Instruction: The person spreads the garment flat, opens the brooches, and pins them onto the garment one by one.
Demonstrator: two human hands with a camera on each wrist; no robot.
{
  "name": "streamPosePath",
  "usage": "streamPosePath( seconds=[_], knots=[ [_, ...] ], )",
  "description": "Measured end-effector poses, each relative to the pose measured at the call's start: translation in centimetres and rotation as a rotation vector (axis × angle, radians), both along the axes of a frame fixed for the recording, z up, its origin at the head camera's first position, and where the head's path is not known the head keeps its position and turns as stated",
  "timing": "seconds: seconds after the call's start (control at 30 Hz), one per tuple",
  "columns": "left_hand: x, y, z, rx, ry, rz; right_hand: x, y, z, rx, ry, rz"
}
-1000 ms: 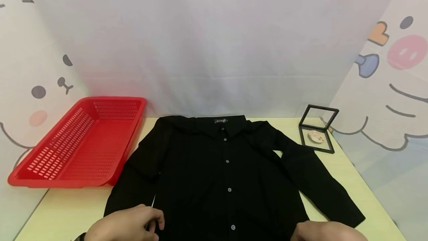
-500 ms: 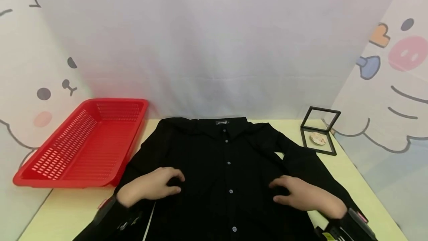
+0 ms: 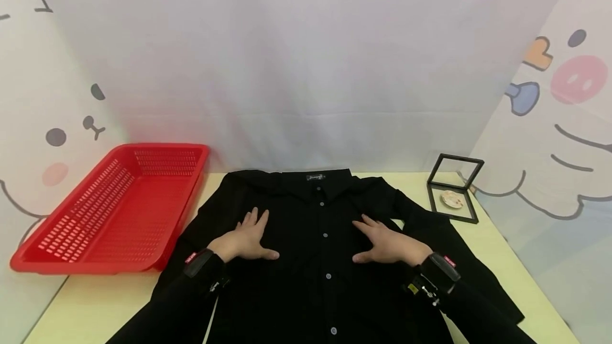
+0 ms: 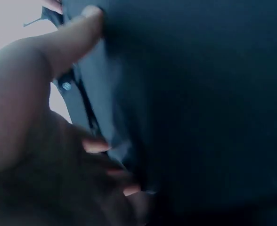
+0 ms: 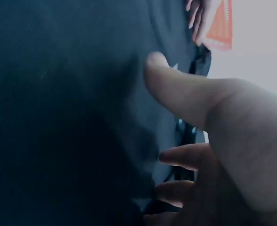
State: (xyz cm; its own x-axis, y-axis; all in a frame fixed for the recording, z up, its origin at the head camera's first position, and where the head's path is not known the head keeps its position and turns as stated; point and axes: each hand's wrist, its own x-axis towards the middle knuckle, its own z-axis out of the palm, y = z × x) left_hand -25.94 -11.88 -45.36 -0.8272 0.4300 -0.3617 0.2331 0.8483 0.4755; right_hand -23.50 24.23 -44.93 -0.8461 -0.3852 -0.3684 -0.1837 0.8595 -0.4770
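The shirt lies beneath the left hand and right hand, which are apart, splayed, gripping nothing. Flat, light strokes outward from the buttons between them should smooth it best, avoiding the basket leftward.

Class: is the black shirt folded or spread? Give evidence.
Spread: the black shirt lies across the table, sleeves out to both sides.

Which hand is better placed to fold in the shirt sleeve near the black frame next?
Probably the right hand: it is nearer that sleeve and holds nothing. The left hand, also free, is across the row of buttons, nearer the red basket.
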Motion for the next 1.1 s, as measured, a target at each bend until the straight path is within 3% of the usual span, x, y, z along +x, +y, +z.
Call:
streamPosePath(
  seconds=[0.2, 0.33, 0.47, 0.67, 0.83, 0.97, 1.1],
  knots=[
    [-0.3, -0.1, 0.2, -0.094, 0.019, 0.014, -0.6, 0.1, 0.3, 0.064, -0.030, -0.033],
    [-0.7, 1.8, 0.5, -0.123, 0.101, -0.018, -1.6, -1.5, 0.5, 0.054, 0.031, -0.023],
    [-1.8, 4.5, 1.0, -0.118, 0.143, -0.043, -3.5, -3.5, 0.7, 0.036, 0.093, 0.019],
    [-3.4, 6.8, 0.7, -0.067, 0.110, -0.025, -5.9, -5.4, 0.3, 0.107, 0.067, 0.027],
    [-4.1, 6.8, 0.2, -0.100, 0.071, -0.012, -7.1, -5.5, 0.1, 0.175, 0.000, -0.011],
    [-4.7, 6.6, 0.0, -0.089, 0.072, -0.013, -7.8, -5.2, 0.0, 0.178, -0.022, -0.050],
    [-5.0, 6.5, -0.2, -0.098, 0.053, 0.000, -8.1, -5.2, -0.3, 0.173, -0.028, -0.037]
  ],
)
